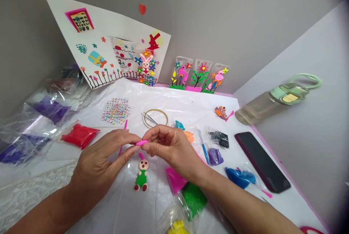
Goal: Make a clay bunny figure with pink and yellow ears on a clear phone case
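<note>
Between the fingertips of both hands is a small, elongated piece of pink clay (141, 142). My left hand (105, 154) pinches it from the left with thumb and forefinger. From the right, my right hand (166, 145) grips its other end between thumb and fingers. Just below them on the sheet lies a small clay bunny figure (141, 176) with a green body, brown foot pads and one pink ear on its head. A thin pink stick (125, 124) lies partly hidden behind my left hand.
Bags of red clay (80, 136), green clay (194, 199) and pink clay (176, 179) lie around. Rhinestones (116, 111), a bangle (155, 118) with tweezers, and a blue tool (203, 148) are farther back. A phone (261, 161) and bottle (268, 105) are right; decorated phone cases (200, 74) lean at the wall.
</note>
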`<action>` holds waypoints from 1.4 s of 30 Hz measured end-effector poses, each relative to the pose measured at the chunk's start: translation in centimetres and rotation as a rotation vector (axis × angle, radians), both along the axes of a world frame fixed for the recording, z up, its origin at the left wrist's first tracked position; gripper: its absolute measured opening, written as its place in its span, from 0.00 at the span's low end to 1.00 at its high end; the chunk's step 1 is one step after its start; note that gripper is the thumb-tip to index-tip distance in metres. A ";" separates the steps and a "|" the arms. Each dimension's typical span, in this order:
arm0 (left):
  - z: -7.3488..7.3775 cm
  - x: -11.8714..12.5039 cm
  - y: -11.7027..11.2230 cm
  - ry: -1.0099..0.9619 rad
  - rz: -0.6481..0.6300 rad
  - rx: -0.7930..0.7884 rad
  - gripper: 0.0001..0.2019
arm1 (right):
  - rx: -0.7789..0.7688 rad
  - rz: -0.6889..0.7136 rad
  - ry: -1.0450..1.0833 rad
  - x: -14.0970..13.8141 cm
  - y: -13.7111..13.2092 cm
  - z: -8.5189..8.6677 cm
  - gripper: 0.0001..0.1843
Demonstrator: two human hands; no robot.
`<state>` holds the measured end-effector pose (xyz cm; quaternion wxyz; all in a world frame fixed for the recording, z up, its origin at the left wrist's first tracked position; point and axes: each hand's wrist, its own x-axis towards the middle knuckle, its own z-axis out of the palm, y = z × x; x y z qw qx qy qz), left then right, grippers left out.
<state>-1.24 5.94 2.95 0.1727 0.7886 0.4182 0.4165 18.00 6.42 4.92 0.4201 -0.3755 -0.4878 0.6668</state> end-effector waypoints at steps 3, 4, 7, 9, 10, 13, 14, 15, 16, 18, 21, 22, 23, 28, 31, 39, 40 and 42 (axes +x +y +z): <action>0.2 0.0 0.0 -0.004 0.024 0.008 0.06 | 0.019 -0.014 0.004 0.0 -0.2 0.0 0.14; 0.2 0.0 0.0 0.001 0.041 0.003 0.06 | 0.038 -0.023 -0.014 0.0 -0.2 0.0 0.13; 0.3 0.1 -0.1 0.006 0.055 0.000 0.08 | 0.103 -0.046 -0.090 0.0 -0.3 0.0 0.12; 0.2 0.1 -0.3 0.001 0.036 0.001 0.06 | 0.112 -0.048 -0.108 0.0 -0.3 0.1 0.12; 0.2 0.1 -0.3 -0.001 0.031 -0.004 0.06 | 0.109 -0.046 -0.104 0.0 -0.3 0.1 0.12; -0.1 -0.3 0.0 0.017 0.058 -0.081 0.06 | 0.111 -0.052 -0.092 0.3 0.0 0.2 0.11; -0.1 -0.5 0.3 0.034 0.058 -0.127 0.07 | 0.119 -0.054 -0.096 0.6 0.2 0.2 0.10; -0.1 -0.7 0.6 0.058 0.043 -0.176 0.07 | 0.124 -0.045 -0.110 0.9 0.5 0.2 0.10; -0.1 -1.0 0.9 0.092 0.015 -0.227 0.07 | 0.129 -0.022 -0.137 1.2 0.7 0.2 0.09; -0.1 -1.7 1.6 0.185 -0.063 -0.313 0.07 | 0.143 0.055 -0.232 2.0 1.3 -0.1 0.06; -0.3 -2.4 2.4 0.313 -0.152 -0.373 0.08 | 0.197 0.150 -0.449 2.8 1.7 -0.7 0.03; -0.4 -2.5 2.5 0.333 -0.170 -0.379 0.08 | 0.219 0.165 -0.513 2.9 1.8 -0.9 0.02; -0.5 -2.5 2.5 0.342 -0.188 -0.383 0.08 | 0.239 0.180 -0.566 2.9 1.8 -1.1 0.02; -1.1 -1.8 2.0 0.360 -0.277 -0.453 0.11 | 0.305 0.247 -0.686 2.7 1.5 -1.4 0.02; -1.2 -1.4 1.7 0.370 -0.306 -0.460 0.12 | 0.334 0.267 -0.737 2.6 1.4 -1.3 0.02; -1.4 -1.2 1.6 0.403 -0.297 -0.462 0.12 | 0.375 0.292 -0.767 2.7 1.2 -1.3 0.04; -1.4 -1.2 1.6 0.404 -0.298 -0.464 0.12 | 0.378 0.293 -0.769 2.7 1.2 -1.3 0.05; -1.4 -1.2 1.5 0.399 -0.301 -0.465 0.12 | 0.385 0.292 -0.771 2.6 1.2 -1.4 0.05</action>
